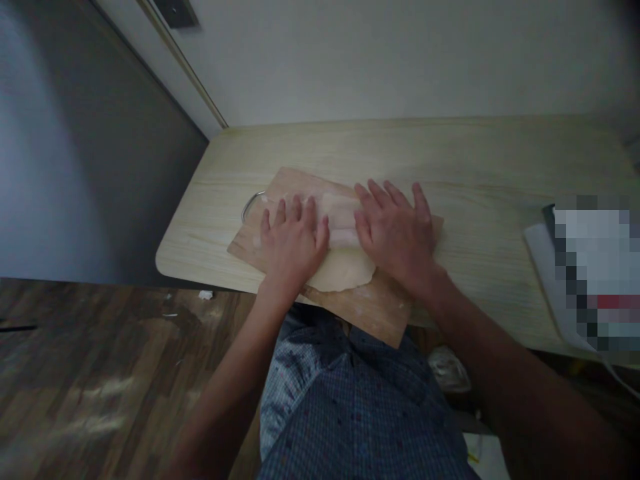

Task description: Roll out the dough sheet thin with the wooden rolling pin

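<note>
A pale sheet of dough (340, 270) lies on a wooden cutting board (373, 310) with a metal handle loop (250, 203) at its left end. The far part of the dough is rolled up into a thick pale roll (339, 217). My left hand (293, 243) lies flat on the left end of that roll, fingers stretched out. Flat on the right end rests my right hand (395, 230), fingers spread. Neither hand grips anything.
The board sits near the front edge of a light wooden table (480, 173) against a pale wall. A blurred-out white item (590, 273) lies at the table's right. Dark wooden floor (100, 373) is to the left; a plastic bag (447, 370) lies below the table.
</note>
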The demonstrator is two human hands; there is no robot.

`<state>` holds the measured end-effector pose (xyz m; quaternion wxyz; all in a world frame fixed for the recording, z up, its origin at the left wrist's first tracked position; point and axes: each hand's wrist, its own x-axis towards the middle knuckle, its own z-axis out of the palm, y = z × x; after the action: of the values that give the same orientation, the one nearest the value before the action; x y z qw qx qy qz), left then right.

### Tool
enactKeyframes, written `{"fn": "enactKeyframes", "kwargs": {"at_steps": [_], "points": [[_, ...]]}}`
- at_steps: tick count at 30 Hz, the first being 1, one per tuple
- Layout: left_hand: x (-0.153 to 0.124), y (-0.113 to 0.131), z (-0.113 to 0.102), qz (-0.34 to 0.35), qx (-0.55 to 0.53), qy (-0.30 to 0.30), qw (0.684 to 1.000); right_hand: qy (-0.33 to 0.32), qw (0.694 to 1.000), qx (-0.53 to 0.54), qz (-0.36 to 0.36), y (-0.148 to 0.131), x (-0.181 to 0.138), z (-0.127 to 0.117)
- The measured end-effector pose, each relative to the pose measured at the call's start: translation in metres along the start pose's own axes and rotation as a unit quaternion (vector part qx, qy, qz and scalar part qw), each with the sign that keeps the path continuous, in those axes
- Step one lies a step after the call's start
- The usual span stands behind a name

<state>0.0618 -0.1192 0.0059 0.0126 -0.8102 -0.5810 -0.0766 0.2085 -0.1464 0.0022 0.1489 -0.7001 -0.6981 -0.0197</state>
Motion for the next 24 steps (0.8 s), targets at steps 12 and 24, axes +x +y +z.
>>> {"fn": "enactKeyframes", "kwargs": {"at_steps": [12, 24], "points": [[0.044, 0.007, 0.004, 0.027, -0.039, -0.018, 0.999, -0.05, 0.998, 0.011, -0.019, -0.014, 0.042, 0.01], [0.062, 0.007, 0.008, 0.004, -0.068, -0.036, 0.997, -0.062, 0.998, 0.008, -0.016, -0.015, 0.062, 0.016]]}}
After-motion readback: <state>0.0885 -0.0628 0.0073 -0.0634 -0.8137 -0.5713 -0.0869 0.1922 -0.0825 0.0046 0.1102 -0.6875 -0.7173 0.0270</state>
